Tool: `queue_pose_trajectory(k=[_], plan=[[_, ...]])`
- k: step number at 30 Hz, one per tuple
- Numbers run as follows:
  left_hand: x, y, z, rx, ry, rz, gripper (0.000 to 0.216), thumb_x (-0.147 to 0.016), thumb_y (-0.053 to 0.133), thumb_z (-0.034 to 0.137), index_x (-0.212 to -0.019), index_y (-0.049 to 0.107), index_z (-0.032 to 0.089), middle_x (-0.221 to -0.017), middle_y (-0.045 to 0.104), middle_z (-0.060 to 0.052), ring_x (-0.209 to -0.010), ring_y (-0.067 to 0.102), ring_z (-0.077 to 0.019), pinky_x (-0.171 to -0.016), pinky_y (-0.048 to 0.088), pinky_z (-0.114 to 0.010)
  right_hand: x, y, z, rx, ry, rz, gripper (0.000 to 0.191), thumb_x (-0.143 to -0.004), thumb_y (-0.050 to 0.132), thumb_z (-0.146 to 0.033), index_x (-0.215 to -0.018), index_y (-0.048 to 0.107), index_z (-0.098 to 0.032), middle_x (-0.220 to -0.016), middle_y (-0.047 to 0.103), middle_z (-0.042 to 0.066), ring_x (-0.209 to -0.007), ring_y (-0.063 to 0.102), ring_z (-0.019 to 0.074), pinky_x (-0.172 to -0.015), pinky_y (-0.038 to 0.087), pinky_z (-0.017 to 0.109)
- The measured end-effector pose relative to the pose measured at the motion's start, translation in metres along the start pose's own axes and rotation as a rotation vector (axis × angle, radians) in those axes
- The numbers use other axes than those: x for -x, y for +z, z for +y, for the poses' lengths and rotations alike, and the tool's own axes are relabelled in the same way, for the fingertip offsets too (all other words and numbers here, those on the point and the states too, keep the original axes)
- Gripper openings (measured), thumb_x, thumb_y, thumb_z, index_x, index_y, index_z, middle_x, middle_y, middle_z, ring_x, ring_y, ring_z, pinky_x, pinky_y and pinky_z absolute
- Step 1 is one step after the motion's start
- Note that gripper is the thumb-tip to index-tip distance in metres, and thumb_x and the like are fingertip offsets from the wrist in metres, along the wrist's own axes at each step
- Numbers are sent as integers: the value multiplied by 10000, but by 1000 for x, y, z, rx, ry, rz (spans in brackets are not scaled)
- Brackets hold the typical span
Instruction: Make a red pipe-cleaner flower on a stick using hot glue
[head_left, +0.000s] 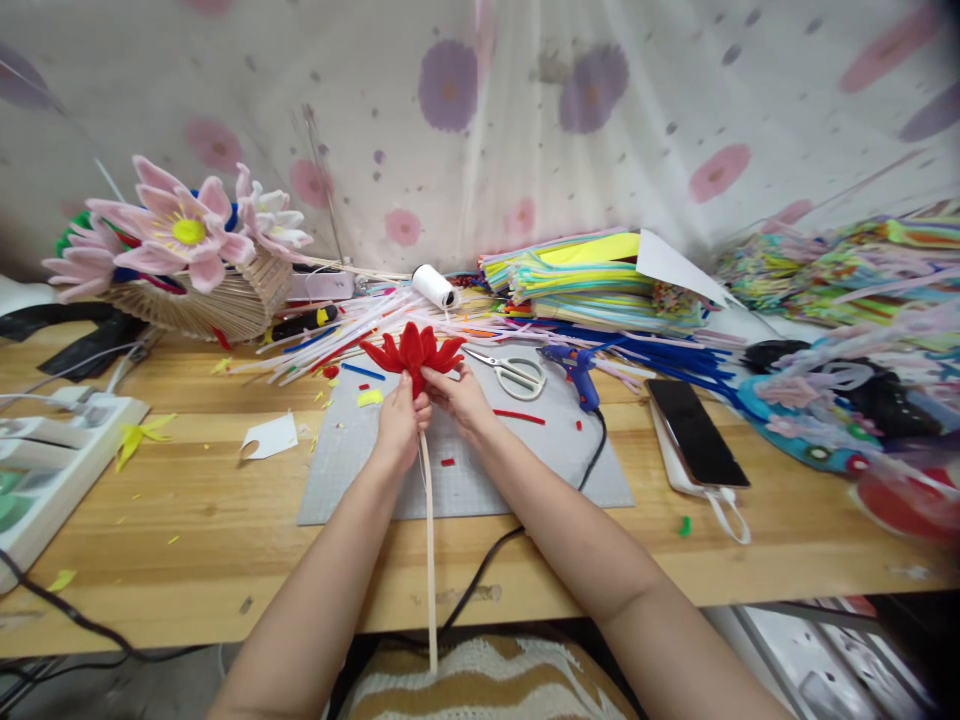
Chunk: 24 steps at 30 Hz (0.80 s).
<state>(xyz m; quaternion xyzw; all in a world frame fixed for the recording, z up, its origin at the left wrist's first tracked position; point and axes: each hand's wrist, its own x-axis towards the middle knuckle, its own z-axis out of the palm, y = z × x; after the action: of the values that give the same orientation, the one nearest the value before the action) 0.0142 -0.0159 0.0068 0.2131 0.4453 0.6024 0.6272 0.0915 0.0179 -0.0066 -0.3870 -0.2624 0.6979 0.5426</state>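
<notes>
Left hand [401,420], right hand [459,398] seemingly pinching red flower [412,352], scissors [510,370] near

White sheer fabric backdrop [570,120] spans whole far side; printed with purple and pink flowers, grey dots; hangs in soft folds, brightest near centre. Light-wood worktop [195,520] runs full width, grain lengthwise, front edge nearest camera. Craft stock heaped along far edge. Below front edge: grey floor [172,690] at left corner, white ribbed panel [832,670] at right corner. Light soft, even; shadows faint.
</notes>
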Motion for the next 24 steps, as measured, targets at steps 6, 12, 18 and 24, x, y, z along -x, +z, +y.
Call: queue_pose_trajectory(k=[6, 12, 18, 24], plan=[[1, -1, 2, 116, -119, -130, 329, -834, 431, 444, -672, 404, 159, -456, 265, 84, -324, 207, -10, -325, 117, -112, 2, -18, -11, 127, 26, -151, 538, -512, 755, -327, -933, 438, -220, -681, 639, -46, -606, 614, 109, -664, 488, 265], [-9, -10, 0, 130, -75, -40, 319, -853, 424, 393, -729, 500, 109, -448, 206, 101, -316, 171, -2, -309, 105, -105, 8, -70, -37, 454, 17, -178, 385, -609, 679, -340, -920, 503, -197, -809, 668, 24, -706, 617, 122, -705, 470, 288], [-21, -15, -3, 186, -121, -13, 352, -881, 371, 364, -736, 526, 83, -456, 194, 99, -313, 173, -2, -299, 103, -112, 2, -105, -39, 1100, -351, -44, 188, -706, 585, -310, -850, 577, -189, -773, 615, 13, -686, 540, 122, -664, 417, 277], [-19, -18, -10, 201, -135, -94, 358, -836, 429, 445, -795, 539, 106, -479, 235, 84, -340, 217, -9, -306, 146, -99, 1, -99, -20, 1593, -609, -138, 108, -733, 607, -293, -787, 619, -200, -808, 581, 39, -816, 485, 168, -755, 368, 303]])
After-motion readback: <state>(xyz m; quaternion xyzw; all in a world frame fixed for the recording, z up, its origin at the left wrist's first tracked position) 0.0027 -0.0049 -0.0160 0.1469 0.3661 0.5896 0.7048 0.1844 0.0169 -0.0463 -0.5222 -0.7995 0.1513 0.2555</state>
